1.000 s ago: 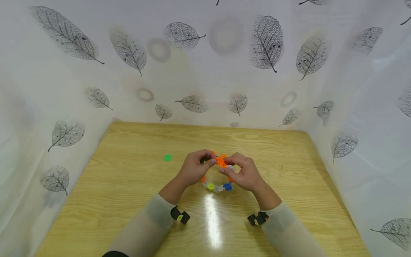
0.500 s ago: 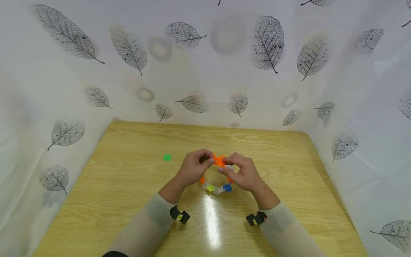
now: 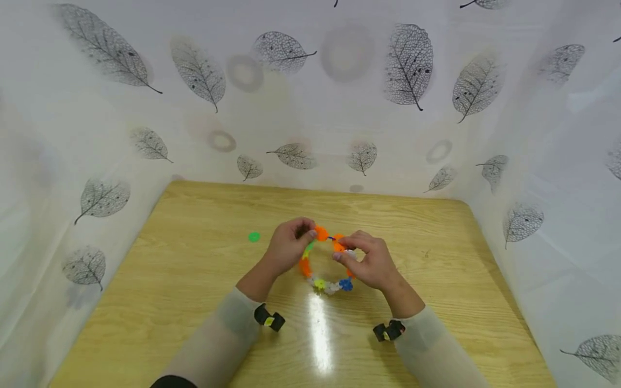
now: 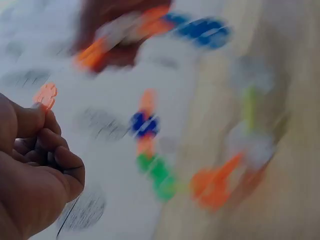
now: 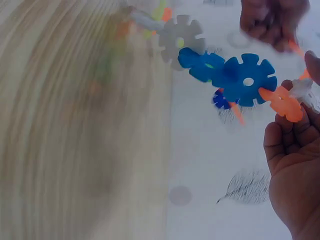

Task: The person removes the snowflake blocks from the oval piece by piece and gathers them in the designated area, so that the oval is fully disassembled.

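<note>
My left hand (image 3: 287, 245) pinches an orange notched disc (image 4: 46, 96) between thumb and finger. In the left wrist view a gap shows between that disc and the chain. The chain of coloured flower-shaped discs (image 3: 346, 284) makes a rough ring between the hands, with orange, white, blue, yellow and green pieces. My right hand (image 3: 370, 262) pinches the chain by its orange and white discs (image 5: 284, 104). One stretch, with a dark blue disc (image 4: 145, 124) between orange pieces, hangs past the green discs (image 4: 159, 176); its orange tip is apart from both hands in the left wrist view.
A loose green disc (image 3: 254, 236) lies on the wooden table (image 3: 204, 215), left of the hands. White cloth (image 3: 301, 118) printed with leaves closes in the back and both sides.
My left hand has drawn up and left, away from the right hand, with the orange disc. The dark blue disc now shows in the widened gap. My right hand stays nearly in place.
</note>
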Demonstrator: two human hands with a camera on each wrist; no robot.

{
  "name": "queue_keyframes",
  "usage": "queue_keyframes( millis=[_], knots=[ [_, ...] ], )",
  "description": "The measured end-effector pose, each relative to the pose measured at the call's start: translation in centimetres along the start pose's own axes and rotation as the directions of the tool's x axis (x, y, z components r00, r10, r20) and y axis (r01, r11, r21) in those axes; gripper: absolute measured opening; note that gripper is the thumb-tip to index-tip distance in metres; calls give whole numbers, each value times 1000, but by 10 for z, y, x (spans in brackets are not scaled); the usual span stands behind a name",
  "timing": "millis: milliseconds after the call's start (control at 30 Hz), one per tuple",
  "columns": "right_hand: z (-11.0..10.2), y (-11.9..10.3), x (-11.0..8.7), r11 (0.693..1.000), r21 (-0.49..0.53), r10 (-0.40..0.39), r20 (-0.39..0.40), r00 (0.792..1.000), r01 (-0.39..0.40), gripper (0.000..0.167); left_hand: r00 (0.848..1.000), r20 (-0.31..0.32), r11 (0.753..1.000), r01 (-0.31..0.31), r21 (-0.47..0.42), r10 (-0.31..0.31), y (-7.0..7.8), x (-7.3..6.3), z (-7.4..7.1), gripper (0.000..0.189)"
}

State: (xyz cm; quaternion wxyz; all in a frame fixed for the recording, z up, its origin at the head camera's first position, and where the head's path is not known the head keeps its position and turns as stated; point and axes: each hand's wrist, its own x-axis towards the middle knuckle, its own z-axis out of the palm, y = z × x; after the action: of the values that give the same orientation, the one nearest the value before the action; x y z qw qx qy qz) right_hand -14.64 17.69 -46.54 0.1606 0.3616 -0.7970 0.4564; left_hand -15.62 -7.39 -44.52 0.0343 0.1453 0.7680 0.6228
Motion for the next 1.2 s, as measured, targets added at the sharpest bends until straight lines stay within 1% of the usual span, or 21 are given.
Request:
queue_keyframes(
  millis=[100, 133, 200, 267, 367, 433, 533, 600, 700, 800, 900, 1067, 1200],
  knots=[
    [-6, 3, -6, 1000, -11, 5, -28, 1000, -6, 27, 996, -92, 1000, -17, 1, 17, 2, 3, -21, 7],
    [-8, 3, -8, 1000, -10, 16, -31, 999, -16, 27, 994, -108, 1000, -24, 3, 24, 3, 3, -27, 7],
    [-12, 0, -8, 999, -17, 28, -27, 999, -28, 26, 994, -107, 999, -32, 33, 35, 2, 4, -37, 9],
    [-15, -8, -4, 999, -19, 41, -23, 999, -42, 24, 995, -95, 998, -22, 57, 28, 1, 5, -44, 11],
    [-19, -21, 1, 999, -21, 45, -24, 999, -45, 21, 995, -97, 998, 21, 55, -16, -4, 4, -51, 14],
    [-19, -22, 1, 999, -18, 45, -32, 998, -45, 21, 994, -107, 998, 43, 53, -37, -7, 2, -54, 16],
    [-17, -11, -2, 999, -16, 33, -47, 998, -34, 23, 991, -125, 997, 54, 46, -48, -11, 0, -60, 19],
    [-14, 0, -6, 1000, -9, 25, -53, 998, -26, 24, 990, -133, 998, 53, 41, -47, -15, 0, -64, 21],
    [-13, 6, -8, 1000, 5, 11, -48, 999, -11, 25, 987, -151, 997, 66, 31, -60, -21, 0, -72, 25],
    [-13, 7, -9, 1000, 17, 15, -37, 999, -14, 22, 981, -164, 994, 109, 24, -104, -26, 0, -78, 30],
    [-13, 6, -9, 1000, 19, 14, -34, 999, -13, 21, 973, -183, 988, 149, 39, -140, -31, -1, -85, 34],
    [-11, 3, -7, 1000, 6, -11, -53, 999, 11, 27, 963, -214, 981, 183, 60, -166, -41, -3, -98, 36],
    [-13, -9, -1, 999, -5, -34, -64, 997, 34, 27, 952, -237, 972, 218, 92, -191, -48, -6, -110, 36]
  ],
)
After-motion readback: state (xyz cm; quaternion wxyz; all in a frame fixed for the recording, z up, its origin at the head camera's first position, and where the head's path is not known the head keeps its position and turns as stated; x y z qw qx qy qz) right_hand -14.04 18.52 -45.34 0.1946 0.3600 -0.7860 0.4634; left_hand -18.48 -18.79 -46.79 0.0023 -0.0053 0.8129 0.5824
